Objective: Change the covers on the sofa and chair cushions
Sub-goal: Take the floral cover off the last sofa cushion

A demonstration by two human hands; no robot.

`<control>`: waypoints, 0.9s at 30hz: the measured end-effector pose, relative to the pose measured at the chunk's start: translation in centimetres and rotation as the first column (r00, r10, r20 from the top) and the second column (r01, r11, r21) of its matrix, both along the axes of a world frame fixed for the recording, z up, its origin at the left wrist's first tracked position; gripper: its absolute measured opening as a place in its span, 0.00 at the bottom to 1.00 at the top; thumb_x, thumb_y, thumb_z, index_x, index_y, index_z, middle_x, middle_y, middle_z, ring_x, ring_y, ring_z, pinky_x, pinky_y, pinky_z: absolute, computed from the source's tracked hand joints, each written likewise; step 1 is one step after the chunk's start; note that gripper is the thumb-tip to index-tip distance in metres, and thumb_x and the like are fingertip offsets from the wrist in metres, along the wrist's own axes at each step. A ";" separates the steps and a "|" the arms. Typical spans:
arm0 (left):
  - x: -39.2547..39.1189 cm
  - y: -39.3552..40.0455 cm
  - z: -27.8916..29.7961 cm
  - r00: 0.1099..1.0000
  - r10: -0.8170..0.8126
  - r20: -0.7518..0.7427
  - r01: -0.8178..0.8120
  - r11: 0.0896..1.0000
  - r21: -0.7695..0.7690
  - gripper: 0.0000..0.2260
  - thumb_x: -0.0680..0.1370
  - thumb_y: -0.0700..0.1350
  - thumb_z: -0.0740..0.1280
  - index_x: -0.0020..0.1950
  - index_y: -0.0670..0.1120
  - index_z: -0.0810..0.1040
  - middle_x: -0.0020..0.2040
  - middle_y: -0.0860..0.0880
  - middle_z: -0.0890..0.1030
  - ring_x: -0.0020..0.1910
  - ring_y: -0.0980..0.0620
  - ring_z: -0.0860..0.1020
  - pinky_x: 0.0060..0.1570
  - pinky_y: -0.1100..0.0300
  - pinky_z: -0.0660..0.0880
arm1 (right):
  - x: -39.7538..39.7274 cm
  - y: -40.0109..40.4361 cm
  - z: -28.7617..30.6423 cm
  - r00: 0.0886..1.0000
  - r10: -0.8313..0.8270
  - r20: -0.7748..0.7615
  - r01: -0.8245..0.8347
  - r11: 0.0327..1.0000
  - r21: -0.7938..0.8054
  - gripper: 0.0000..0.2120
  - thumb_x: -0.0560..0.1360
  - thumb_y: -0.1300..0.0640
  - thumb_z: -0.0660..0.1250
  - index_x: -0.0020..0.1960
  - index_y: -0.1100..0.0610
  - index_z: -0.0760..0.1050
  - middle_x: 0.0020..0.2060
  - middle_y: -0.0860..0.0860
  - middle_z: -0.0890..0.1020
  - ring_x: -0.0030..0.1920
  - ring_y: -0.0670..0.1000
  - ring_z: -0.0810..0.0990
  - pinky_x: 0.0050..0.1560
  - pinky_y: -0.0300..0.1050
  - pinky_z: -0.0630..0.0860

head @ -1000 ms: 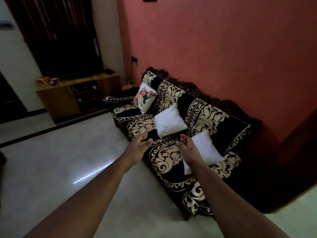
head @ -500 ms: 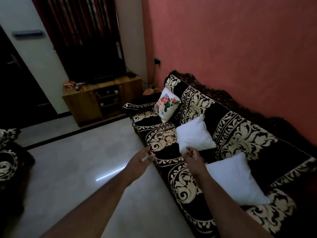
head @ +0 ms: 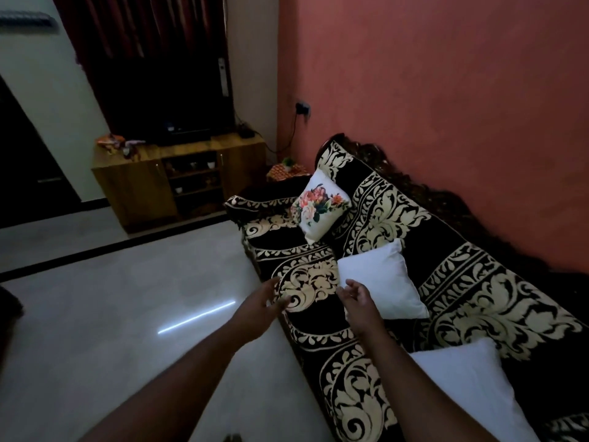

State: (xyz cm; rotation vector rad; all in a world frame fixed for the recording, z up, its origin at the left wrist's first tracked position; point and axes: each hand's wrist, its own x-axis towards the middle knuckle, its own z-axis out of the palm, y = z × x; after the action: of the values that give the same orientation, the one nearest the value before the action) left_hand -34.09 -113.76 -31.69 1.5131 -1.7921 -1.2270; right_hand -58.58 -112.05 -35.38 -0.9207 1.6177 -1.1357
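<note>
Both hands, the left hand point(head: 261, 303) and right hand point(head: 358, 296), are reaching out loose and holding nothing, while the plain white cushion point(head: 381, 279) is sitting on the sofa point(head: 318, 279) at 1 o'clock from them.

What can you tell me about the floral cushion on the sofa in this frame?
The floral cushion is square, with a cream fabric cover printed with a bouquet of pink and peach flowers and green leaves. It stands tilted on one corner at the far end of the sofa, leaning against the black-and-cream patterned backrest beside the armrest. It looks plump and fully covered. Neither hand touches it.
</note>
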 end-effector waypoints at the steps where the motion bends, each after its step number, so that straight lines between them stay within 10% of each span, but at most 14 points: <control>1: 0.4 -2.0 0.0 0.998 -0.061 0.030 0.062 0.997 -0.044 0.28 0.80 0.54 0.67 0.78 0.49 0.64 0.71 0.55 0.70 0.66 0.62 0.65 0.59 0.74 0.64 | 0.5 -1.6 -0.2 1.000 0.001 -0.028 -0.001 1.000 -0.001 0.17 0.79 0.48 0.69 0.65 0.49 0.70 0.64 0.52 0.76 0.64 0.53 0.76 0.65 0.52 0.75; 8: 2.4 -16.2 0.9 0.976 -0.214 0.042 0.214 0.977 0.001 0.28 0.80 0.54 0.67 0.78 0.47 0.65 0.72 0.52 0.71 0.69 0.59 0.68 0.65 0.67 0.65 | 2.2 -11.9 1.0 0.992 -0.080 -0.101 0.082 0.996 0.017 0.20 0.79 0.45 0.68 0.68 0.47 0.69 0.65 0.49 0.73 0.65 0.51 0.74 0.65 0.47 0.72; 12: 2.1 -22.6 0.4 0.974 -0.228 0.001 0.228 0.972 0.059 0.14 0.82 0.47 0.66 0.67 0.57 0.70 0.58 0.69 0.77 0.54 0.76 0.74 0.57 0.70 0.73 | 1.8 -16.7 0.0 0.990 -0.114 -0.077 0.118 0.992 0.043 0.22 0.79 0.45 0.67 0.71 0.50 0.68 0.66 0.50 0.71 0.66 0.51 0.73 0.66 0.47 0.71; 16: 1.0 -29.6 -0.6 0.982 -0.189 0.001 0.188 0.978 0.084 0.28 0.80 0.54 0.67 0.77 0.49 0.66 0.70 0.51 0.73 0.62 0.58 0.73 0.53 0.71 0.73 | 0.2 -23.0 -1.6 0.987 -0.160 -0.028 0.162 0.985 0.066 0.22 0.80 0.46 0.66 0.71 0.50 0.68 0.65 0.49 0.71 0.63 0.50 0.73 0.60 0.45 0.70; 27: 0.9 -44.5 -3.0 0.976 -0.144 0.162 0.135 0.989 0.067 0.28 0.80 0.55 0.67 0.78 0.48 0.66 0.70 0.48 0.75 0.59 0.60 0.73 0.49 0.78 0.67 | -1.1 -40.1 -6.1 0.993 -0.107 0.042 0.098 0.980 0.175 0.23 0.79 0.49 0.69 0.71 0.51 0.68 0.71 0.55 0.71 0.67 0.52 0.72 0.60 0.46 0.70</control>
State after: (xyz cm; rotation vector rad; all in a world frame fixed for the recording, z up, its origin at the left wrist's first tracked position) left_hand -33.16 -158.24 -34.74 1.5847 -2.0183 -1.2580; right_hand -59.66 -152.13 -41.47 -0.6984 1.7084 -1.0607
